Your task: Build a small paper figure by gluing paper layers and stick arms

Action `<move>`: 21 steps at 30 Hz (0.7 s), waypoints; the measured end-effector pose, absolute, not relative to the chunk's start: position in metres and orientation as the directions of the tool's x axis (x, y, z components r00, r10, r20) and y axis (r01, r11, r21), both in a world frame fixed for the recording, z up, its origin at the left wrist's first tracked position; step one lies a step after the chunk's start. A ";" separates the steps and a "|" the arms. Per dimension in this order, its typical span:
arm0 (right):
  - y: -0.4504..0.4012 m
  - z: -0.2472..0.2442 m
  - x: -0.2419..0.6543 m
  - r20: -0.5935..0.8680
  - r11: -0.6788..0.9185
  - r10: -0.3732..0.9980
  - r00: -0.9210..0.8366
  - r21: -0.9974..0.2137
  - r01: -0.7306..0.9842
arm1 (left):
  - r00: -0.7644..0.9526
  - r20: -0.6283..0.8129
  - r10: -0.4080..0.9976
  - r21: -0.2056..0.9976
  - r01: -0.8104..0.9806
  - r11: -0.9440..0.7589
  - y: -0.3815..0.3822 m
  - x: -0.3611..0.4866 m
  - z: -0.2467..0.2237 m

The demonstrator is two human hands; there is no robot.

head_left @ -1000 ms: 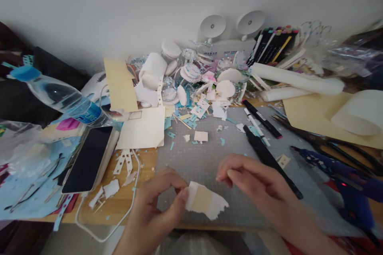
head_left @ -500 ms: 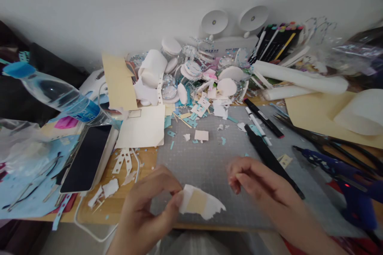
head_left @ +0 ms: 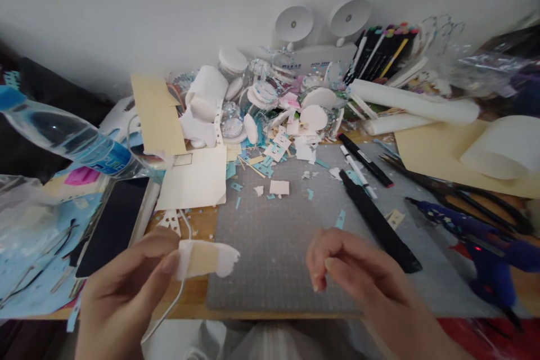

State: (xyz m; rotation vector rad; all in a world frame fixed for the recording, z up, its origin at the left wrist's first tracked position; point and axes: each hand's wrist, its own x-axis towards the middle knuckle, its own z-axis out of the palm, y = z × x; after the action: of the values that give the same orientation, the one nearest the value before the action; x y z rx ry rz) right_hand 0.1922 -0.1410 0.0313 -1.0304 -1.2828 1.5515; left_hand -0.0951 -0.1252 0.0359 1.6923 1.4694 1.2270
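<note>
Between thumb and fingers, my left hand (head_left: 130,287) pinches the left end of a torn white paper piece with a beige patch (head_left: 206,259). The piece hangs over the left edge of the grey cutting mat (head_left: 270,236). My right hand (head_left: 358,281) is above the mat's right half, its fingers curled and the thumb near them; whether something small is between them is hidden. A small pale pink rectangle (head_left: 279,188) lies on the mat beyond both hands, among blue scraps.
At the left are a water bottle (head_left: 71,135), a phone (head_left: 116,225) and a cream card (head_left: 192,178). A black strip (head_left: 375,219), markers (head_left: 365,160), scissors (head_left: 455,191) and a blue glue gun (head_left: 476,247) lie at the right. Paper discs (head_left: 264,93) and scraps are heaped behind.
My left hand has moved left with the torn paper, away from my right hand. My right hand has shifted slightly left and stays curled. The view has shifted a little.
</note>
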 end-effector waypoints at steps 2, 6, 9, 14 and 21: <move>-0.142 0.030 0.194 -0.059 -0.088 0.954 -0.295 -0.992 -0.087 | -0.070 0.258 0.964 0.880 0.429 -0.204 -0.126 -0.097 0.038; -0.143 0.026 0.199 0.009 0.041 0.965 -0.263 -0.993 0.114 | 0.075 0.268 0.960 0.901 0.333 -0.278 -0.122 -0.082 0.043; -0.141 0.022 0.195 -0.021 0.027 0.962 -0.273 -0.985 0.170 | 0.248 0.287 0.925 0.916 0.211 -0.341 -0.116 -0.061 0.045; -0.134 0.019 0.182 -0.162 -0.203 0.852 -0.497 -0.979 -0.030 | 0.456 0.197 0.868 0.947 0.140 -0.289 -0.110 -0.032 0.043; -0.134 0.018 0.182 -0.187 -0.272 0.766 -0.615 -0.961 -0.046 | 0.508 0.113 0.854 0.969 0.135 -0.208 -0.110 -0.020 0.039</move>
State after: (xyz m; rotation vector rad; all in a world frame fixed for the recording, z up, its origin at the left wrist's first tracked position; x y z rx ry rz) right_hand 0.1822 -0.1336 0.0180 -0.9033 -1.4307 1.9365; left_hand -0.0204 -0.1095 0.0394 1.6683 0.8521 0.8307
